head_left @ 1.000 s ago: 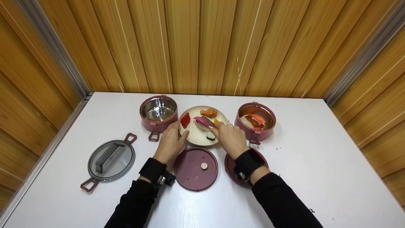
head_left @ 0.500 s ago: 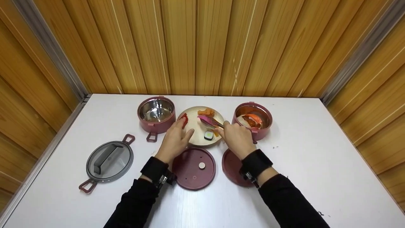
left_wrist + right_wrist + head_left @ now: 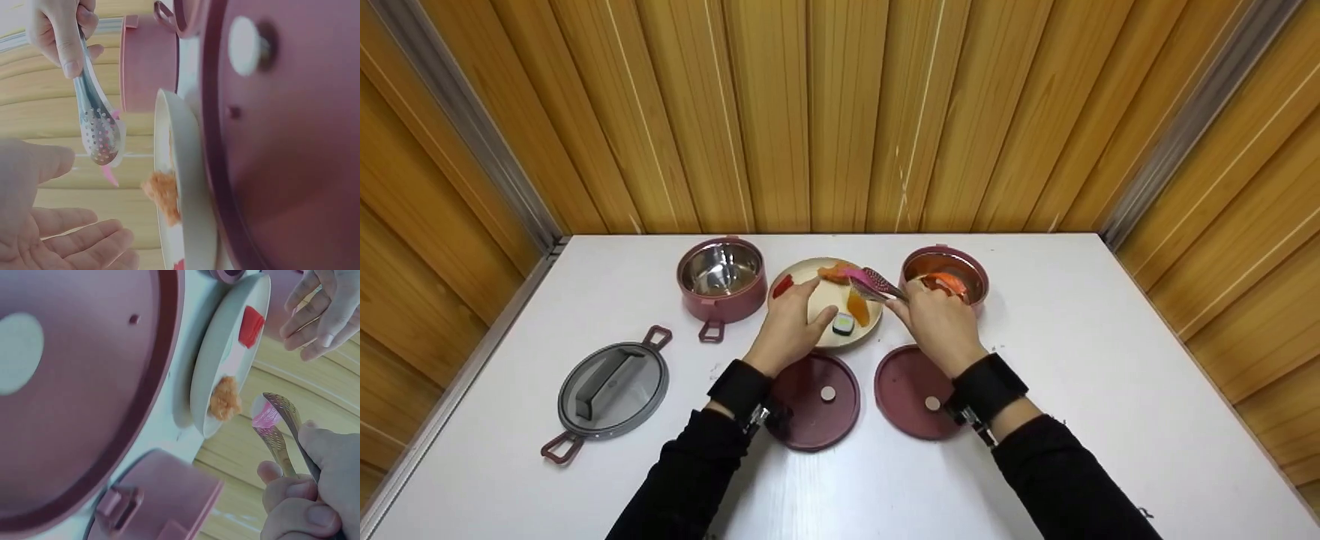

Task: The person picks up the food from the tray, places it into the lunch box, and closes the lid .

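Right hand [image 3: 945, 330] grips the tongs [image 3: 289, 417], whose perforated tips pinch a pink piece [image 3: 267, 419] raised above the right part of the plate [image 3: 829, 295]. Left hand [image 3: 789, 326], fingers extended and apart, hovers over the plate's left part, near a red piece [image 3: 783, 285]. Also on the plate: a nugget [image 3: 832, 272], an orange slice [image 3: 858, 307] and a roll [image 3: 843, 324]. 2 pots flank the plate; the right pot [image 3: 934, 262] contains food, partly hidden behind the right hand. Nearer the person, 2 maroon lids lie on the tabletop [image 3: 810, 495]; a grey lid [image 3: 637, 401] lies farther left.
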### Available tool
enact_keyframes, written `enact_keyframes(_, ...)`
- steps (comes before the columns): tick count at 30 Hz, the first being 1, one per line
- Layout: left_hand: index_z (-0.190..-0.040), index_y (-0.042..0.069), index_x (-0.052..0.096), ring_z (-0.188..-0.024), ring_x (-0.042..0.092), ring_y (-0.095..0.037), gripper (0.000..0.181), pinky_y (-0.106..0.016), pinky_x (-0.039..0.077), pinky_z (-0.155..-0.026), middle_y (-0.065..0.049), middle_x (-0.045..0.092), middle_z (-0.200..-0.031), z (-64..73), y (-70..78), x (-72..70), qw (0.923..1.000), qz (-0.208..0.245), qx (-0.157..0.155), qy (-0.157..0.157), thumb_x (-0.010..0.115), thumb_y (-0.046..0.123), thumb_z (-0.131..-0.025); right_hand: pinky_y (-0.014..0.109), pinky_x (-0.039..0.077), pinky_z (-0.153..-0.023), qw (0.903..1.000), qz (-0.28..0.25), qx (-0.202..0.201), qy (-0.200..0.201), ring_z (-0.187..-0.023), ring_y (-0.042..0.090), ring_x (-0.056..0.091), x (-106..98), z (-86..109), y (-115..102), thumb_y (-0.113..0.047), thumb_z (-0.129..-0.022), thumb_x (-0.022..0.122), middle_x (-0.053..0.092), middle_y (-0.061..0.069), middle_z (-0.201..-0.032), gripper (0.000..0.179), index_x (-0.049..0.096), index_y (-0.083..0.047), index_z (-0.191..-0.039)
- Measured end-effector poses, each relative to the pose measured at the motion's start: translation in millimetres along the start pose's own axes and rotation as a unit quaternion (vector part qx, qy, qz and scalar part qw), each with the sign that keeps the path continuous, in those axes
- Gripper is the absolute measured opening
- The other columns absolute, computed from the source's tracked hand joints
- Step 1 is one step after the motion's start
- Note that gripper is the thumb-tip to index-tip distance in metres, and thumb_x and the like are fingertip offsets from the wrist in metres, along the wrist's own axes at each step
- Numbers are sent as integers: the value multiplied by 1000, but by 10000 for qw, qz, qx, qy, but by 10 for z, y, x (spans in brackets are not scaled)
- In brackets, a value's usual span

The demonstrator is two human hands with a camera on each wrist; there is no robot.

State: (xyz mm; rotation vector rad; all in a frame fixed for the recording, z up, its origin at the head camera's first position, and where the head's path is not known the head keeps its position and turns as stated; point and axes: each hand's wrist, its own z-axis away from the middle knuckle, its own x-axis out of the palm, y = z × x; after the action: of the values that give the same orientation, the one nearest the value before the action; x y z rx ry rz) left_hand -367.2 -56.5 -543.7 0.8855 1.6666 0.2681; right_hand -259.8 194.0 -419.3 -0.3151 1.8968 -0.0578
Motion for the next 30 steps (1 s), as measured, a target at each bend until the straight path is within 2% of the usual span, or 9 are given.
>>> enact_keyframes(1, -160, 5, 56, -150, 60, -36, 74, -57, 43, -129, -18, 66, -156, -22, 35, 14, 10000, -6, 10, -1, 71, 51, -105, 67, 62, -68, 10000, -43, 44, -27, -86, 56, 77, -23, 6, 28, -42, -108, 69, 79, 30, -96, 42, 74, -1, -114)
enact_keyframes(8, -153, -5, 59, -141, 63, -48, 57, -61, 48, -124, -32, 68, -145, 146, 1008, -495, 9985, 446, -4, -328, 74, 23, -105, 66, 63, -66, 9998, 66, 171, -111, -83, 58, 77, -204, 81, 253, -40, -110, 67, 77, 32, -93, 42, 71, 2, -107)
enact_keyframes(11, -149, -7, 61, -142, 63, -47, 54, -58, 47, -125, -30, 69, -146, 88, 1120, -458, 9981, 444, 74, -431, 75, 20, -105, 66, 63, -64, 9995, 175, 236, -71, -80, 58, 76, -274, 116, 377, -39, -110, 67, 76, 34, -90, 43, 71, 3, -105)
enact_keyframes(14, -147, -5, 63, -141, 64, -44, 55, -52, 49, -125, -27, 70, -145, -156, 914, -131, 9982, 346, 141, -479, 77, 25, -104, 66, 63, -65, 9992, 237, 324, -74, -80, 59, 76, -333, 149, 509, -39, -111, 65, 75, 36, -89, 44, 70, 5, -106)
enact_keyframes(18, -154, 3, 61, -141, 64, -41, 66, -51, 51, -123, -22, 70, -147, -561, 538, 445, 9980, 81, 216, -591, 77, 41, -103, 67, 62, -63, 9986, 289, 445, -60, -80, 59, 75, -376, 177, 672, -38, -111, 64, 75, 37, -88, 45, 69, 6, -102)
enact_keyframes(22, -163, 9, 54, -145, 63, -40, 73, -51, 51, -124, -20, 67, -154, -731, 572, 716, 9962, -77, 288, -823, 72, 50, -105, 68, 60, -61, 9979, 312, 560, -17, -78, 61, 74, -387, 199, 812, -38, -110, 66, 74, 38, -86, 47, 69, 6, -97)
enact_keyframes(26, -164, 10, 53, -144, 65, -36, 70, -49, 52, -124, -18, 67, -155, -761, 743, 845, 9953, -107, 346, -898, 72, 43, -105, 69, 59, -60, 9974, 334, 627, -80, -77, 61, 74, -384, 204, 895, -41, -109, 67, 73, 38, -85, 51, 69, 7, -92)
enact_keyframes(27, -163, 8, 53, -144, 65, -35, 69, -49, 53, -123, -19, 68, -153, -674, 905, 728, 9950, -158, 360, -921, 73, 40, -105, 68, 59, -59, 9973, 355, 627, -106, -76, 61, 74, -385, 204, 908, -41, -109, 68, 73, 38, -84, 51, 69, 7, -91)
enact_keyframes(30, -164, 10, 53, -138, 68, -33, 65, -47, 55, -119, -20, 71, -147, -569, 1136, 618, 9939, -191, 394, -1013, 71, 36, -107, 67, 60, -58, 9972, 464, 551, -181, -74, 60, 74, -399, 205, 935, -41, -109, 68, 73, 36, -82, 52, 69, 7, -90)
